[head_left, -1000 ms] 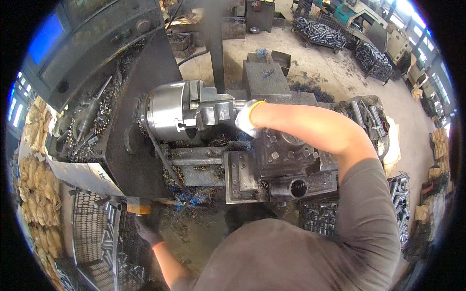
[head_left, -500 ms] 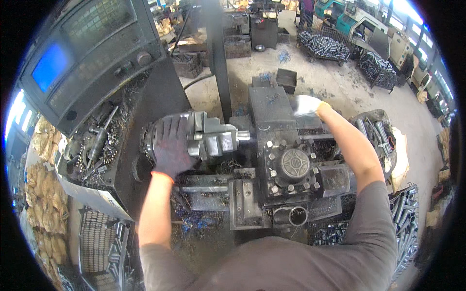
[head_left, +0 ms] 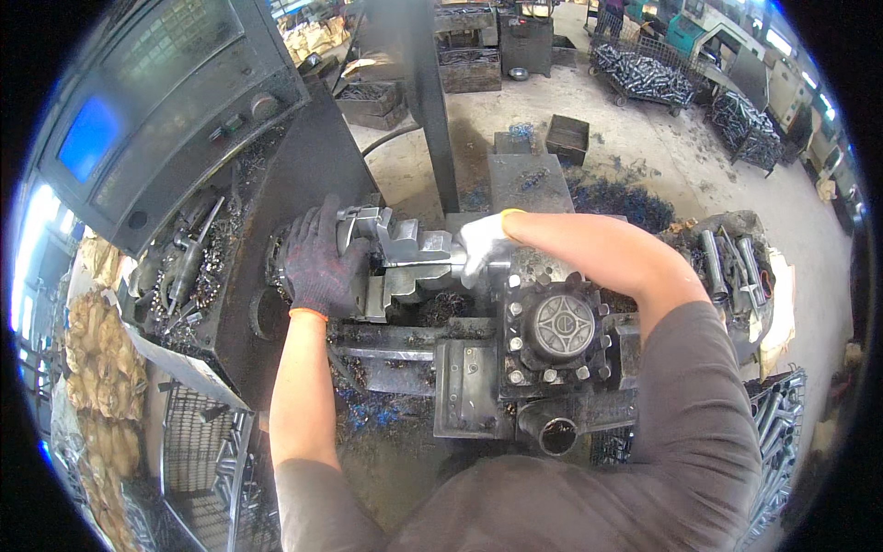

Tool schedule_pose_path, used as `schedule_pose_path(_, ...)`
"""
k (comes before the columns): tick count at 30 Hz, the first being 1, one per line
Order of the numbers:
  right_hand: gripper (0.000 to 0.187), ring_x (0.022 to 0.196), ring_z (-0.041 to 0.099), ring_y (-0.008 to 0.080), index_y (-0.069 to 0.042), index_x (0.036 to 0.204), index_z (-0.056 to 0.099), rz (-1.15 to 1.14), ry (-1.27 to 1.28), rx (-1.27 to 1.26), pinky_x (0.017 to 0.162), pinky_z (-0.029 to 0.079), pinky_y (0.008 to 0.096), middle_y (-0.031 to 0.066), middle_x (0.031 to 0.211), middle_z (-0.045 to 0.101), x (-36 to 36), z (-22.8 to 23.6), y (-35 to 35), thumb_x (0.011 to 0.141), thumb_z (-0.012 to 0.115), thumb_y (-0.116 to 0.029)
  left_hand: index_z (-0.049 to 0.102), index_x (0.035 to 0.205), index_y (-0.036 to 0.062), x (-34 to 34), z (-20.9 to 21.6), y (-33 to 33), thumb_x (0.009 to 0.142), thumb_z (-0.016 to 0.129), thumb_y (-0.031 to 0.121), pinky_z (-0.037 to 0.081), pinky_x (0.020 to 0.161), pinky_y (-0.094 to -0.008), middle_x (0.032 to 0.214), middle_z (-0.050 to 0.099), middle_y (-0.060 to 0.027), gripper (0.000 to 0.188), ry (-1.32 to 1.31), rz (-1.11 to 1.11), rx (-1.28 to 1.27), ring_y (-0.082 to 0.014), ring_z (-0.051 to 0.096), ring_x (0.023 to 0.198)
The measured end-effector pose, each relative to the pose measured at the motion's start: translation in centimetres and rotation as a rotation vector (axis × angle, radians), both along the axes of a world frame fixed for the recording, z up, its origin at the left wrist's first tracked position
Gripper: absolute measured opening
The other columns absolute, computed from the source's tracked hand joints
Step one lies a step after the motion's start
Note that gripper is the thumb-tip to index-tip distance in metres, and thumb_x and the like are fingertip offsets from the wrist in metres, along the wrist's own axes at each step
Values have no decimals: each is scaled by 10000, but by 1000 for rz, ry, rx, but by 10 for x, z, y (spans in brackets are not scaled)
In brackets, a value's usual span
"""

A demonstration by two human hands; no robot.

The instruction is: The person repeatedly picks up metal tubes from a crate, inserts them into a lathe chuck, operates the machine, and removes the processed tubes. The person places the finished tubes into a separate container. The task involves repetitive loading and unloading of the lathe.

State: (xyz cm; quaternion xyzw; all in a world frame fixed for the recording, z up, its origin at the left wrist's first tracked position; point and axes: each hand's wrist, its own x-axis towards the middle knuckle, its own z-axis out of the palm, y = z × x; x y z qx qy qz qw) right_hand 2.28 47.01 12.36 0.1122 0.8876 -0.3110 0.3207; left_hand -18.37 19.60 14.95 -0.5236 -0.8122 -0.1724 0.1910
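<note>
My left hand [head_left: 322,262], in a dark glove with an orange cuff, lies over the rim of the lathe chuck [head_left: 372,296], fingers spread. Stepped metal jaws [head_left: 402,247] stick out from the chuck's face toward the right. Between them runs a bright metal rod [head_left: 425,264]. My right hand [head_left: 480,247], in a white glove with a yellow cuff, is closed round the rod's right end; its fingertips are partly hidden. Just below and right of that hand stands the tool turret [head_left: 561,328], with a round cap and several bolts.
A control panel with a blue screen [head_left: 89,138] rises at the left, above a ledge of tools and metal chips [head_left: 184,276]. Tubes lie on a bench [head_left: 727,262] at the right. A wire basket [head_left: 193,460] is lower left; a cart of metal parts [head_left: 644,78] is far right.
My right hand has come left from behind the turret to the rod at the chuck. The chuck jaws have turned, and the left hand stays on the chuck. The view has shifted slightly.
</note>
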Motion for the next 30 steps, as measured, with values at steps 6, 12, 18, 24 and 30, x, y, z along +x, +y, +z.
schedule_pose_path(6,488,911,785,326,-18,1152,732,126,68,895,732,635,457,185,1025,774,76,59,-15,749,843,-268,475,1606,133,1,1,2,870,785,469,388,1222,-520,1489,612,-219,866,62,25,19,-421,525,1422)
schedule_pose_path(12,646,928,764,400,-5,1270,636,-467,601,997,774,626,494,238,1071,740,149,149,-117,750,834,-334,444,1628,133,0,1,-2,920,764,475,343,1256,-540,1549,559,-226,850,-18,-96,98,-442,487,1457)
schedule_pose_path(18,674,726,739,244,2,991,753,-806,676,-4,695,598,390,144,782,746,149,97,-278,706,890,-593,403,1630,79,145,-26,-85,1026,694,480,351,1243,-497,1620,446,-168,781,-1371,-792,496,-333,381,1512)
schedule_pose_path(24,492,1091,649,162,-204,1286,707,-1473,373,-1214,960,533,451,10,1221,711,162,-89,-348,905,862,-473,586,1438,73,191,-113,-117,1044,647,430,509,1068,-474,1299,680,-106,536,-2358,-492,37,-298,648,1185)
schedule_pose_path(30,352,632,601,242,-9,824,749,-1200,521,-447,636,508,464,164,711,689,191,-173,-358,823,807,-356,514,1536,37,191,-157,-124,1043,635,464,460,1158,-497,1492,584,-183,663,-2519,-306,-120,-376,580,1333)
